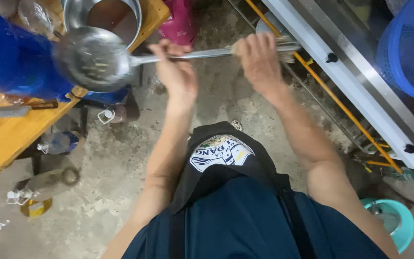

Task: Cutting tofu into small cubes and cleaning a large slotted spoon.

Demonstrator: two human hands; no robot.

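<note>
Both my hands grip the long metal handle of a large perforated skimmer ladle (94, 58), held level above the floor. My left hand (176, 72) is closed around the handle close to the round bowl. My right hand (259, 60) is closed around the handle's far end. The ladle's bowl hangs over the edge of a wooden table (5, 136), just below a large steel pot (102, 17). A few small bits cling to the inside of the bowl.
A big blue container (15, 60) and a knife (22, 109) are on the wooden table. Plastic bottles (58, 143) lie on the concrete floor under it. A steel counter (360, 81) runs along the right, with a blue basket (410, 48) and a teal bucket (391, 223).
</note>
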